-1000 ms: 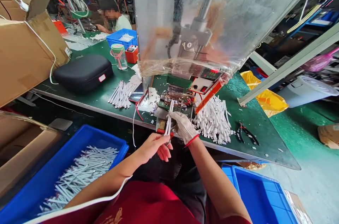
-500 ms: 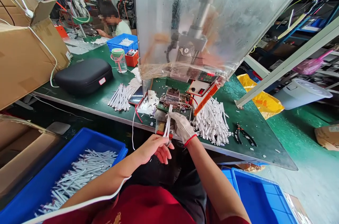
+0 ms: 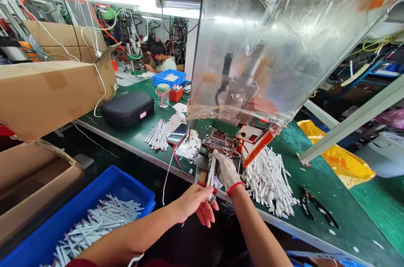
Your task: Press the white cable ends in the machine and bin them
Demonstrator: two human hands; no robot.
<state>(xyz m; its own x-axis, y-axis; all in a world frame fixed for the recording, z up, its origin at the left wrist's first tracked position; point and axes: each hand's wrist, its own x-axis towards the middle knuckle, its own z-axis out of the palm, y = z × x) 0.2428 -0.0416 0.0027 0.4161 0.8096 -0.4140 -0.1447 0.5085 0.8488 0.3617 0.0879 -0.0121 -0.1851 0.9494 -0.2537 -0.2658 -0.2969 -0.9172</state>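
Head view. Lower centre of frame: left hand [image 3: 197, 199], bare, thumb and forefinger pinched on the near ends of a few white strips [image 3: 211, 170]; its other fingers hang loosely curled below. Exact strip count hard to make out. Right hand [image 3: 225, 170], in a pale knit glove with red cuff, just right of centre, fingers drawn narrow round the far part of the same strips. Strips run slantwise between the two hands, far ends pointing up the frame at a small metal fixture [image 3: 217, 140]; whether they touch it is hidden by the glove.

Above, centre to upper right: cloudy clear guard [image 3: 284, 48], machine parts blurred behind. Control box [image 3: 252, 134] with orange edge stands right of the fixture.

Right of the gloved hand, a large heap of white strips [image 3: 268, 185] on the green table [image 3: 132, 134]; black-handled pliers [image 3: 320, 208] farther right. Left of the fixture, a smaller fanned bundle [image 3: 158, 134], dark flat device [image 3: 177, 133] beside it.

Lower left: blue bin [image 3: 126, 176] with more strips loose inside. Mid-left: black case [image 3: 128, 109]. Upper left of centre, in the background: a co-worker [image 3: 168, 63], seated, beyond a small blue tray [image 3: 158, 79].
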